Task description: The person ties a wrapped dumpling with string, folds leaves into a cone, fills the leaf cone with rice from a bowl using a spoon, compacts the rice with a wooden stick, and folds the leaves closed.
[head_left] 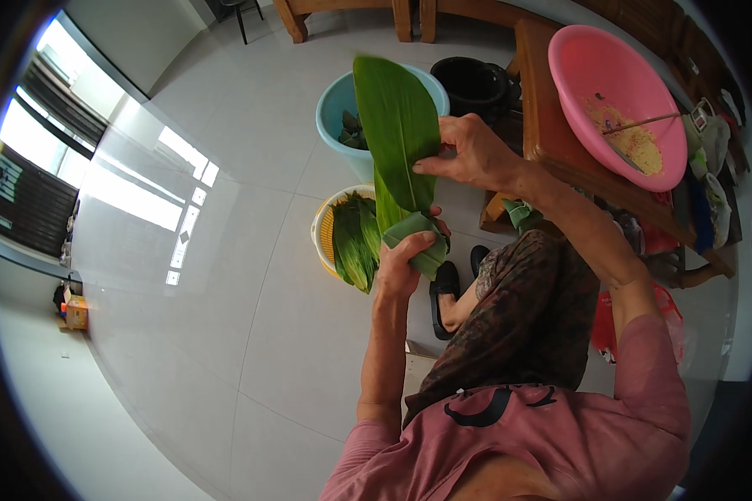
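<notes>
A left hand (403,265) is clasping a folded green bundle (418,236) above the floor (284,334), while a right hand (476,154) is pinching a broad leaf (393,125), its thumb lying on the leaf's face near the right edge. Both grips are closing on greenery, neither hand hanging free. The leaf is standing between the wearer and a blue bucket (336,104), partly hiding it, with a basket (319,238) of more leaves (355,242) sitting just beside the left hand. To the right, a pink basin (576,92) is resting on a wooden counter (539,125).

The leaf is likely weighing next to nothing, bending easily across its width, holding stiffer along its midrib and risking a split along its veins. Its smooth face is probably feeling slick, so a flat pinch near the edge or midrib is looking safest; the bundle is seemingly needing a full, gentle clasp.

The leaf's long axis is running lengthwise away from the wearer, its far end leaning slightly left, its near end meeting the bundle.
</notes>
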`<state>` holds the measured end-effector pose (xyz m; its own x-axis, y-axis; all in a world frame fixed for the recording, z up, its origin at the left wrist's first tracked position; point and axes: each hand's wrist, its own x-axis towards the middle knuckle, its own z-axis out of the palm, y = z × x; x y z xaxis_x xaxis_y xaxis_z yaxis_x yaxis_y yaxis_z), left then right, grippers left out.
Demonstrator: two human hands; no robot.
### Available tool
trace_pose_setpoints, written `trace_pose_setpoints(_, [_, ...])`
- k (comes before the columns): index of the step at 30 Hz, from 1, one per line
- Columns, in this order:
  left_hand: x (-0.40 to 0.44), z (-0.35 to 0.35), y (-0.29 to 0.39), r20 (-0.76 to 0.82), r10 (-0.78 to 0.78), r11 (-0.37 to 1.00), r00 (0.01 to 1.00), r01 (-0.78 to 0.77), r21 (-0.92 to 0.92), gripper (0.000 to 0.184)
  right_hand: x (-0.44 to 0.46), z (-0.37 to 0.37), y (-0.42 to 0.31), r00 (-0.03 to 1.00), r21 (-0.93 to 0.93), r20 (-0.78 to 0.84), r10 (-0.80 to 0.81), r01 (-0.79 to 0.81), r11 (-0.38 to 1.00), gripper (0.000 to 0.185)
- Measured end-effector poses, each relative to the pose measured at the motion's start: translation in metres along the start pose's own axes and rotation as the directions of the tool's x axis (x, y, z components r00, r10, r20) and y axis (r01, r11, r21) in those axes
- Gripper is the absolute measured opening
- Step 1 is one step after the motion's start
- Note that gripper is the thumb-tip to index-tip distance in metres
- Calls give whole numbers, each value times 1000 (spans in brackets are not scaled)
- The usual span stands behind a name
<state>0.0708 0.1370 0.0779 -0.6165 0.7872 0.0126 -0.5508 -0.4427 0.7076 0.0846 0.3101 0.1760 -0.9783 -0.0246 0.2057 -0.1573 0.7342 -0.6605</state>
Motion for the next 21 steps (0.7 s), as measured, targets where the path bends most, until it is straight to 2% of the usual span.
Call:
trace_pose_setpoints(2, [0, 11, 0, -25, 25, 998, 999, -23, 61, 45, -4, -5, -4, 999, 36, 40, 30, -32, 999, 24])
trace_pose_setpoints(5, [0, 18, 1, -26, 41, 994, 999, -38, 100, 47, -10, -3, 3, 929, -13, -205, -308, 312, 950, 26])
trace_pose_setpoints(8, [1, 27, 1, -13, 34, 997, 999, -33, 66, 43, -15, -3, 6, 936, -60, -217, -278, 271, 961, 28])
trace_pose_setpoints(11, [2, 32, -2, 17, -1, 998, 1000, 0, 59, 42, -22, -4, 8, 933, 17, -271, -239, 252, 967, 28])
trace_pose_setpoints(14, [5, 39, -3, 25, -11, 998, 1000, 10, 61, 42, -28, -16, 2, 966, 133, -204, -161, 190, 973, 26])
trace_pose_setpoints(17, [7, 48, -1, 23, 19, 999, 1000, -20, 50, 42, -36, -14, 2, 906, 95, -345, -245, 293, 951, 25])
trace_pose_setpoints(21, [10, 58, -3, 47, 15, 997, 999, -19, 80, 42, -45, -11, 9, 911, 216, -385, -149, 246, 945, 26])
